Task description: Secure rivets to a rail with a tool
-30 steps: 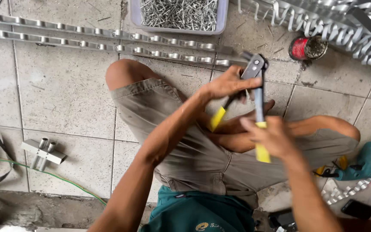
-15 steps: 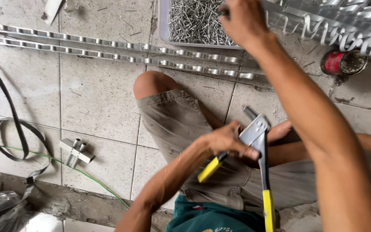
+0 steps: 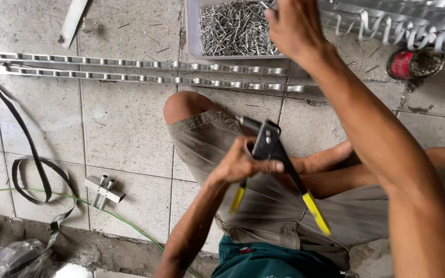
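Rivet tool (image 3: 271,154): dark steel head, two long handles tipped in yellow rubber, splayed apart; held over the lap, above khaki shorts (image 3: 263,206). Left hand (image 3: 240,164): fingers wrapped tight around the tool just below its head. Right hand (image 3: 294,25): reached into a pale plastic tray (image 3: 192,31) heaped with thin, shiny metal rivets (image 3: 233,28); fingertips hidden, grip cannot be told. Two perforated metal strips (image 3: 130,72) lie parallel on grey, scuffed floor tiles (image 3: 124,128). Red round tin (image 3: 413,63) at the right; small metal bracket (image 3: 104,189) at the left.
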